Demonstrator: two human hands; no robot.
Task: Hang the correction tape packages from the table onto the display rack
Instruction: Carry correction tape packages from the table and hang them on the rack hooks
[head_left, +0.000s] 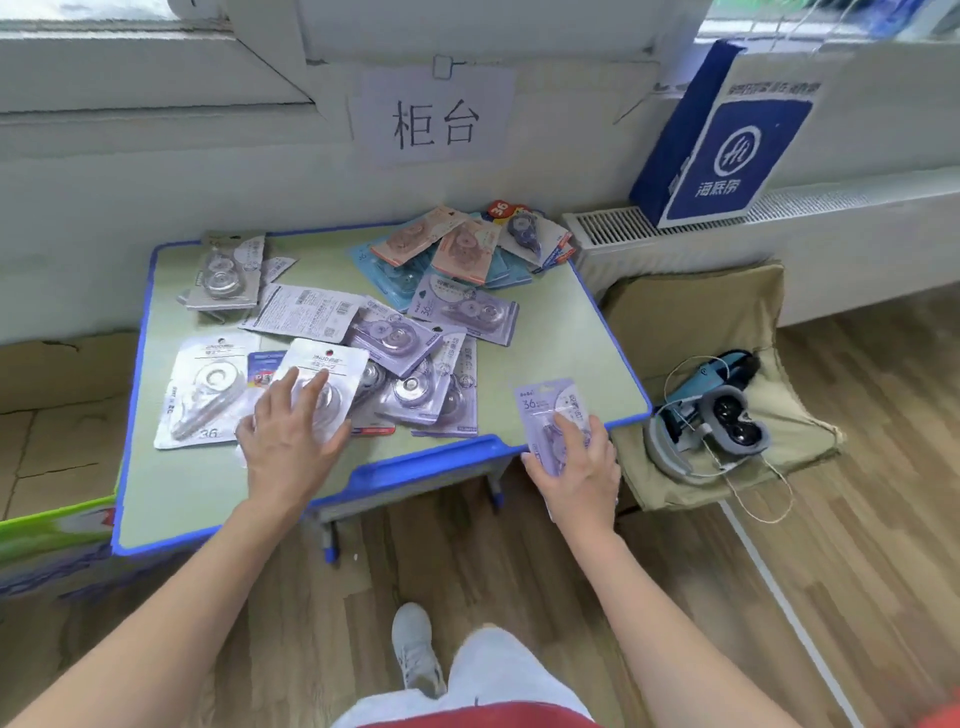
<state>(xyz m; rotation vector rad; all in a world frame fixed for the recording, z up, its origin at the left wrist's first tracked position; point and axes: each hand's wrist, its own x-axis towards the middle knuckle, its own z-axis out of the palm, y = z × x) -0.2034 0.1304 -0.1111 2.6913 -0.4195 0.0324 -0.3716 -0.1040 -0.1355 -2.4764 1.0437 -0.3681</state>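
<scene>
1. The left hand lay flat over the white package and hid its lower half.
2. The right hand gripped the purple package and covered its lower part.
3. In the pile of packages, the lower ones were mostly hidden under the upper ones.
4. The small print on the cards was too blurred to read.
5. The cardboard box was cut off by the left edge.
6. The window along the top edge was smeared and cut off.

Bare green room is left along the near left edge of the surface and down its right side. The middle is buried under overlapping correction tape packages, and a second heap is piled at the far right corner. The back is blocked by the wall, the left by a cardboard box, the right by a cushioned seat.
</scene>
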